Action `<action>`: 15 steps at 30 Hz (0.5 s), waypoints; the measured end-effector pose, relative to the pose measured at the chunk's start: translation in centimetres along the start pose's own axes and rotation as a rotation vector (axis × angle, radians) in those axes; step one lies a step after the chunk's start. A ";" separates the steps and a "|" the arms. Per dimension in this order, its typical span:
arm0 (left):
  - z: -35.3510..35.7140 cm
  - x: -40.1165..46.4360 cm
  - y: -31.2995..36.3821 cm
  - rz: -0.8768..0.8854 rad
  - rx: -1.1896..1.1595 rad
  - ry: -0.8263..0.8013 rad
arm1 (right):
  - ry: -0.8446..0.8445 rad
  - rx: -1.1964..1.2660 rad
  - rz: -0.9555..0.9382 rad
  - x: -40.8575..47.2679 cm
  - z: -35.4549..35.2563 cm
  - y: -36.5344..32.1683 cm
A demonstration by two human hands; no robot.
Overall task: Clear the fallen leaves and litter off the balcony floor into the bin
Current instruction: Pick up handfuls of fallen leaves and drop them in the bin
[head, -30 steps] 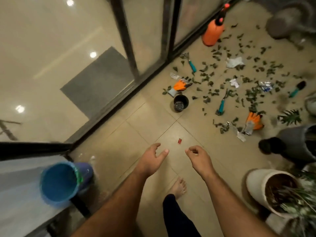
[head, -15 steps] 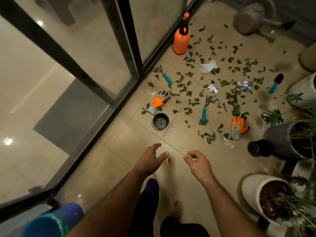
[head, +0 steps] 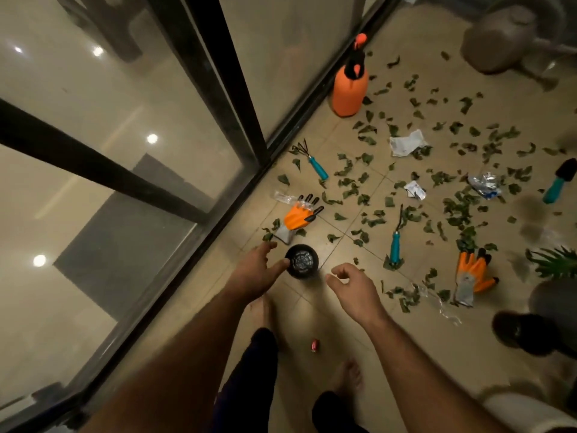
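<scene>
Green fallen leaves lie scattered over the tiled balcony floor, mixed with litter: crumpled white paper, a small wrapper, a foil wrapper and clear plastic. A tiny red scrap lies between my bare feet. My left hand is open, fingers spread, its fingertips beside a small black pot. My right hand hovers just right of the pot, fingers loosely curled, empty. The bin is out of view.
Two orange gloves, teal-handled hand tools, an orange sprayer and a grey watering can sit among the leaves. Planters stand at the right. A glass sliding door bounds the left.
I have stepped forward towards the leaves. The red scrap now lies behind my hands, the black pot is at my left fingertips, and the blue bin has left the view.
</scene>
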State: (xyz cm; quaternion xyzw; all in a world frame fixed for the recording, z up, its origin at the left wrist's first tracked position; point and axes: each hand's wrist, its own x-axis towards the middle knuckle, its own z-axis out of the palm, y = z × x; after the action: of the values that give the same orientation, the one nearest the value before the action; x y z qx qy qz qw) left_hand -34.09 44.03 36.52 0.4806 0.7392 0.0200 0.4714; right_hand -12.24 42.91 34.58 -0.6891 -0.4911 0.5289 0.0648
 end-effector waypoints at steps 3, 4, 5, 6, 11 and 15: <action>0.6 6.5 -1.4 0.012 0.071 -0.019 | 0.015 -0.005 -0.013 6.3 1.6 0.6; 0.8 8.6 -1.8 0.030 0.088 -0.019 | 0.024 0.006 -0.008 8.4 2.2 0.8; 1.2 11.1 -2.4 0.038 0.092 -0.011 | 0.032 0.016 0.006 11.0 3.1 1.6; 1.5 13.4 -3.2 0.043 0.104 0.005 | 0.046 0.025 0.017 13.5 4.1 2.3; 4.1 25.0 -9.1 0.074 0.196 0.027 | 0.168 -0.118 0.074 25.8 8.7 8.5; 6.2 31.6 -14.2 0.103 0.288 0.071 | 0.229 -0.361 0.136 32.5 11.2 14.1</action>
State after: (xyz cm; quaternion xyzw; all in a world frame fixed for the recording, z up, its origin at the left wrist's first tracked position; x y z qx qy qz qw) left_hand -42.42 56.80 4.80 0.5797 0.7248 -0.0452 0.3696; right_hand -13.87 55.15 -0.52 -0.7767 -0.5196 0.3537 -0.0402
